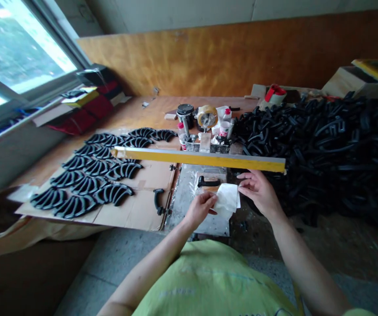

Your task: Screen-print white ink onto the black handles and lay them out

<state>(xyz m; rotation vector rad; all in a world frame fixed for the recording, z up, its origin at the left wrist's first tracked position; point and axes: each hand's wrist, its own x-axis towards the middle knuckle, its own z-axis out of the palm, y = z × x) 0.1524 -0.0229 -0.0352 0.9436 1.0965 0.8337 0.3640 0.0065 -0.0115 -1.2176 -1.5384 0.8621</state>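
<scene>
A folded white cloth (227,197), thin and perhaps paper, is stretched between my hands above the metal plate of a small bench machine. My left hand (202,207) pinches its left edge. At the right edge, my right hand (258,189) has the cloth between thumb and a fingertip, its other fingers held out. Just beyond the cloth, a black curved handle (210,181) lies on a light block on the metal plate (189,193). Across the machine, over the handle, runs a yellow and grey bar (202,158).
Rows of black handles (85,182) lie on cardboard (149,175) to the left, with a single handle (157,201) nearer me. A large heap of black parts (333,149) fills the right. Behind the bar stand a tape roll (207,116), a black-lidded can (185,113) and red-capped bottles (227,115).
</scene>
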